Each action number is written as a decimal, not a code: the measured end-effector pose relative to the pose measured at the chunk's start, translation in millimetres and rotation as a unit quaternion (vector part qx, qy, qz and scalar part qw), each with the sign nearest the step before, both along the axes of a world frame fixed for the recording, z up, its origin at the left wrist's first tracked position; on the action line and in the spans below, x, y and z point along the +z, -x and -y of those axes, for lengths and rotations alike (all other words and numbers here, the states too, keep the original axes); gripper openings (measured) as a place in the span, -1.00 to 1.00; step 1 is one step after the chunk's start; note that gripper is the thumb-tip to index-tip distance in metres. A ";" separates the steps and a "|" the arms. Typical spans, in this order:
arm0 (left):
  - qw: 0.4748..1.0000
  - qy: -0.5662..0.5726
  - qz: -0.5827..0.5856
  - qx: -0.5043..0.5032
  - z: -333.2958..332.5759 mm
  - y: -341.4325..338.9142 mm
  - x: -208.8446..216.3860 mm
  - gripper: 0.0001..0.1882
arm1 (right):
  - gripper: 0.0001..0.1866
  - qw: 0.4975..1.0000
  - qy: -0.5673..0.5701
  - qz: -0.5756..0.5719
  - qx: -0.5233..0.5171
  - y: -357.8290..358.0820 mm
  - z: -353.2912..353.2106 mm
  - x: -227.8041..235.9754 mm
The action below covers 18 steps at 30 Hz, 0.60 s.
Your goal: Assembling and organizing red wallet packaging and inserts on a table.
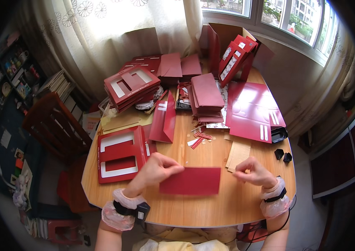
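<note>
your left hand [160, 169] pinches red card [191, 182] | your right hand [255, 172] curled, fingers together | black tray [183, 107] holds red-and-white slips [183, 94]

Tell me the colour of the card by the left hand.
The card is deep red, showing best in the head camera's view.

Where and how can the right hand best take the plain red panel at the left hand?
Probably a pinch on the free right edge of the plain red panel, thumb and fingers on opposite faces, coming from the right. The panel looks flat and thin, the left hand covers its upper left corner, and the right hand is beyond that edge.
</note>
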<state>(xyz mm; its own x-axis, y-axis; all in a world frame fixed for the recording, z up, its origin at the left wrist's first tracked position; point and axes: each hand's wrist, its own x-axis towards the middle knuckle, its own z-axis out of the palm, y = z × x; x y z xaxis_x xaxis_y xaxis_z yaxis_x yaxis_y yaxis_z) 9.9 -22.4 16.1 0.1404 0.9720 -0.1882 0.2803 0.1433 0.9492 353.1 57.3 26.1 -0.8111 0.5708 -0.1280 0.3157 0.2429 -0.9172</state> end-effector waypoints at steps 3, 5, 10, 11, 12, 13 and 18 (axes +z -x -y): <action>1.000 -0.010 0.019 -0.004 -4.2 12.0 0.8 -0.80 | -0.65 0.986 0.060 -0.049 -0.146 -6.2 -7.8 -3.5; 0.999 -0.011 0.049 -0.006 -2.0 8.6 0.3 -0.80 | -0.66 0.976 0.063 -0.117 -0.175 -1.8 -8.1 -7.8; 0.997 -0.023 0.072 -0.025 -0.9 -10.7 -12.2 -0.82 | -0.77 0.971 0.051 -0.128 -0.198 26.6 11.4 -12.0; 0.997 -0.033 0.070 -0.022 -0.7 -15.0 -15.6 -0.82 | -0.79 0.980 0.014 -0.110 -0.167 30.2 14.8 -14.8; 0.997 -0.042 0.069 -0.019 -0.6 -18.8 -17.7 -0.82 | -0.79 0.980 0.014 -0.110 -0.167 29.3 16.4 -19.0; 0.997 -0.056 0.056 -0.024 -0.3 -21.2 -18.1 -0.81 | -0.80 0.977 0.045 -0.119 -0.171 28.8 16.8 -23.6; 0.992 -0.034 0.077 -0.090 -4.8 -21.9 -21.1 -0.76 | -0.77 0.969 0.033 -0.140 -0.200 21.4 10.1 -16.2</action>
<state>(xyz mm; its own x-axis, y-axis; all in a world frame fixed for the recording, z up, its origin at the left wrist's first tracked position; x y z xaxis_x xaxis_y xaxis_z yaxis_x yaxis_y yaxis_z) 31.8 -17.6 -5.0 0.3342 0.9385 -0.0870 0.1474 0.0392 0.9883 331.7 47.2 9.9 -0.5350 0.8447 0.0168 0.1097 0.0892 -0.9900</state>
